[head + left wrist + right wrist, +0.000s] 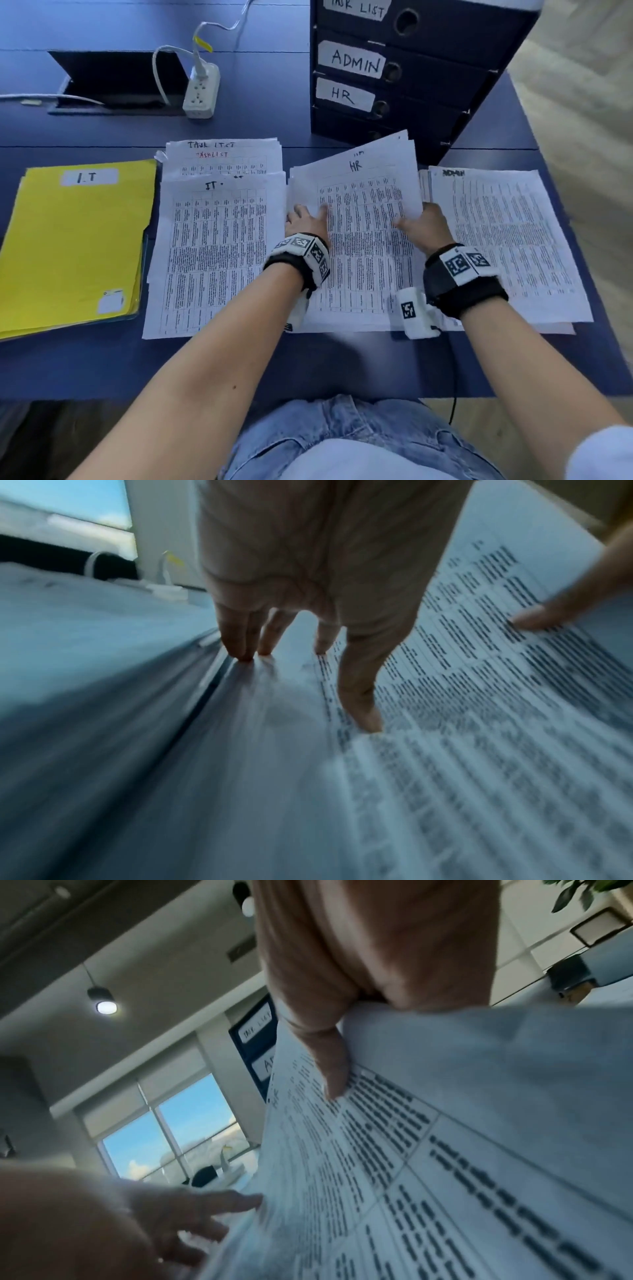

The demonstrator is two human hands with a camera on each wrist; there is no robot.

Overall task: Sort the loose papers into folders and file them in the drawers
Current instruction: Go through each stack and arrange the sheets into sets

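Observation:
The HR papers [359, 192] lie mid-desk, their right side raised off the pile. My right hand [423, 224] pinches that right edge; in the right wrist view the thumb [335, 1074] lies on the printed sheet [445, 1123] and the fingers are hidden beneath. My left hand [306, 221] rests at the stack's left edge, its straight fingers [240, 647] touching the edge and the thumb [363, 710] pressing the top page [462, 669]. A yellow folder marked I.T [75, 240] lies at the far left. The dark blue drawer unit [428, 68] stands behind, labelled TASK LIST, ADMIN and HR.
An IT pile [215, 246] lies left of the HR papers, with a task list pile [222, 157] behind it. An ADMIN pile [503, 240] lies at the right, close to the desk edge. A white power strip [202, 90] and an open cable hatch [113, 78] sit at the back left.

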